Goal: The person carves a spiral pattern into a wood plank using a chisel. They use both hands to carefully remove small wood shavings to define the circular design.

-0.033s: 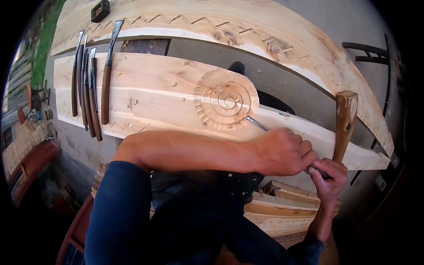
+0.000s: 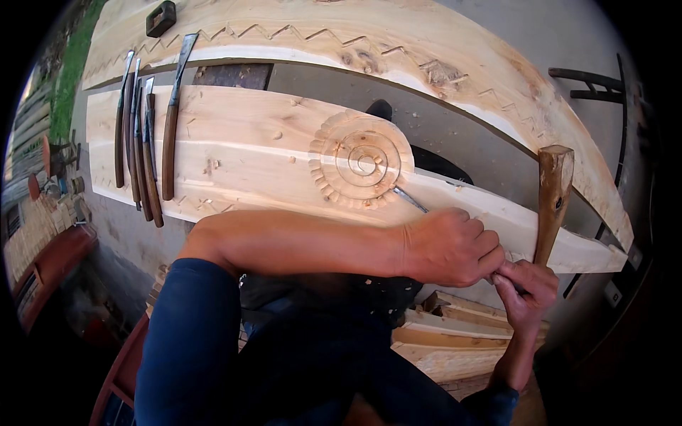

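Observation:
My left hand [image 2: 455,248] is closed around a gouge, whose steel blade [image 2: 410,199] slants out up and to the left. The blade's tip meets the scalloped lower right rim of a carved spiral rosette [image 2: 361,162] on a pale wooden board [image 2: 241,160]. My right hand [image 2: 527,284] is closed on the handle's rear end, right against my left hand. Most of the handle is hidden by my fingers. Just beyond my right hand lies a wooden mallet [image 2: 554,202], its thick head pointing away; the narrow end reaches behind my fingers.
Several wood-handled chisels [image 2: 170,128] lie side by side on the board's left end. Behind is a second, curved board [image 2: 312,42] with a zigzag groove and a small dark block [image 2: 161,19] on it. More timber [image 2: 455,344] sits low at right. A dark metal frame [image 2: 593,85] stands far right.
Both hands and the gouge have shifted very slightly. The right hand's fingers have closed up nearer the left hand. The mallet and the chisels lie as before.

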Motion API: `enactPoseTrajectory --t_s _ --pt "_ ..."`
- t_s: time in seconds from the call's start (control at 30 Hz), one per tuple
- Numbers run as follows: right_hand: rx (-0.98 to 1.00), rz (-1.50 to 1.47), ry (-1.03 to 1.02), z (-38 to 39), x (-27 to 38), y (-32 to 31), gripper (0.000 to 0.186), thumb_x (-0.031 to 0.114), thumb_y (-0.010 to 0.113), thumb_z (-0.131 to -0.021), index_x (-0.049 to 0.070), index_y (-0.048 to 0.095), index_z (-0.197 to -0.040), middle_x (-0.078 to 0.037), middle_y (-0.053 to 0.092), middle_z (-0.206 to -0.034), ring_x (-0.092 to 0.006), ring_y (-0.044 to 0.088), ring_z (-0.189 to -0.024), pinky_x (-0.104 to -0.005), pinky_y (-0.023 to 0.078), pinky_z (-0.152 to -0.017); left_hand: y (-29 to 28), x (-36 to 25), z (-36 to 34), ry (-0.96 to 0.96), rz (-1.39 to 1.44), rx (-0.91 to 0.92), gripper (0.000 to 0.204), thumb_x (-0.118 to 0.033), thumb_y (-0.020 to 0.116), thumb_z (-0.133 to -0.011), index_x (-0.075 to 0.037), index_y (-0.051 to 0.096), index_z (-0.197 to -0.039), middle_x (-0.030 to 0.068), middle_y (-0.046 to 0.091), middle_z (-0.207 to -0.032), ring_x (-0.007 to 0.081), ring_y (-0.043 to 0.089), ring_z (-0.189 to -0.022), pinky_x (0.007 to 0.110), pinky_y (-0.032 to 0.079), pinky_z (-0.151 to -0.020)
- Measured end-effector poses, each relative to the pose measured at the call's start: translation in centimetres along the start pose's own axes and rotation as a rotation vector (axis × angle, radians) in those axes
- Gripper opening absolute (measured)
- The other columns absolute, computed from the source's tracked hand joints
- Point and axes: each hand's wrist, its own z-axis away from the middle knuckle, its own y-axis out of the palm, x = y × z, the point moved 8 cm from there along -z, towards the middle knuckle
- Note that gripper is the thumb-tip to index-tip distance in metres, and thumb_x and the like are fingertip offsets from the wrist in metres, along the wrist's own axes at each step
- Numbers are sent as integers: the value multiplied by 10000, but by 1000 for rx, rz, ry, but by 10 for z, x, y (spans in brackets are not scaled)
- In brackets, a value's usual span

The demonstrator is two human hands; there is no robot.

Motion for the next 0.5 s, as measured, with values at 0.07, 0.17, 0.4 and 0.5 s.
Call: enactPoseTrajectory --t_s 0.07,0.17,0.4,0.5 --pt "35 77 -83 6 17 6 298 -67 898 -791 -16 850 -1081 -84 711 -692 -172 646 -572 -291 454 -551 -15 -9 5 89 -43 -84 187 -229 756 -831 -89 652 -900 -2 518 -772 143 602 -673 312 438 -538" --pt "-26 -59 71 37 8 13 343 -72 891 -814 -8 844 -1148 -93 723 -705 -173 637 -567 -292 473 -561 -16 -18 10 208 -23 -110 197 -225 748 -859 -61 678 -943 -9 528 -790 129 603 -682 305 433 -542" --pt "-156 -99 226 71 9 24 369 -145 837 -817 -27 835 -1166 -136 746 -748 -164 655 -603 -272 480 -585 -4 -22 14 288 119 57 209 -236 747 -880 -45 674 -925 -12 544 -791 121 608 -648 293 475 -531" --pt "-144 -102 242 69 11 25 373 -153 835 -815 -29 834 -1167 -142 762 -769 -169 679 -622 -269 490 -596 -6 -22 16 291 90 55 211 -239 748 -887 -46 673 -925 -10 549 -791 125 614 -647 296 476 -531"
